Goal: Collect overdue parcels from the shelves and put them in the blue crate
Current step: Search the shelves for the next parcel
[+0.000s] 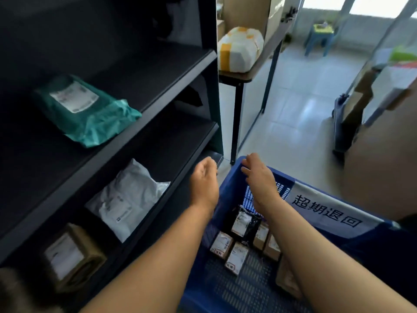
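Observation:
The blue crate [232, 177] stands on the floor at the lower right, with a white label strip on its far wall and several small parcels [242, 223] lying inside. My right hand [259, 175] hovers over the crate's far left corner, fingers loosely bent, holding nothing. My left hand [204, 179] hangs beside the crate's left rim, next to the dark shelf unit [158, 105], also empty. On the shelves lie a teal bag parcel [90, 109], a white bag parcel [128, 199] and a brown box parcel [72, 256].
A small table [239, 76] behind the shelf unit carries a white bundle taped in yellow [240, 48]. Cardboard boxes and a hand truck [343, 123] stand at the right. Light tiled floor runs between them, with a blue stool [320, 37] far back.

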`<state>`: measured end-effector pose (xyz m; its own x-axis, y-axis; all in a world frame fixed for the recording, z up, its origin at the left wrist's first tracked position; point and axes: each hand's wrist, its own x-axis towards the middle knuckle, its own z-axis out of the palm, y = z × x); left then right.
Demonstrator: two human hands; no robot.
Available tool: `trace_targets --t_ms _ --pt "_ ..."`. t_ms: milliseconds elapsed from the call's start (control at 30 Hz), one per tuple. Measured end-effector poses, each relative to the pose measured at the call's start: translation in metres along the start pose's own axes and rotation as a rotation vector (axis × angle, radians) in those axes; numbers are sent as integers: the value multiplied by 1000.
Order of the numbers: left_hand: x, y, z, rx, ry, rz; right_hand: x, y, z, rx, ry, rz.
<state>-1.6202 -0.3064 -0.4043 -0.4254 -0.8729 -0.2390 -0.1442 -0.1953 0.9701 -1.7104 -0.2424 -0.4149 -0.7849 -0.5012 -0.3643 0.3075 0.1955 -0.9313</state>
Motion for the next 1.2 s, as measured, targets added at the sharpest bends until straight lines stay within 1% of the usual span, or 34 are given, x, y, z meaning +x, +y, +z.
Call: trace_targets --t_ms 233,400,600,833,967,1100,1200 --pt "-18 63 -62 -59 123 112 -47 -58 54 4 -116 -81" --pt "-33 100 -114 -101 172 178 -79 -85 101 7 -219 -159" --pt "-49 124 -179 -141 250 228 -122 -103 154 -42 -241 -206" --pt "-48 135 -235 -174 321 222 -152 -121 205 -17 -292 -248" --pt "-39 143 -255 -208 334 190 -154 -129 228 -92 -315 -251" --pt "-17 145 -264 -187 310 132 -133 -135 251 -181 -337 -283" --pt "4 145 -270 -170 304 98 -103 -138 270 -234 -334 -323"
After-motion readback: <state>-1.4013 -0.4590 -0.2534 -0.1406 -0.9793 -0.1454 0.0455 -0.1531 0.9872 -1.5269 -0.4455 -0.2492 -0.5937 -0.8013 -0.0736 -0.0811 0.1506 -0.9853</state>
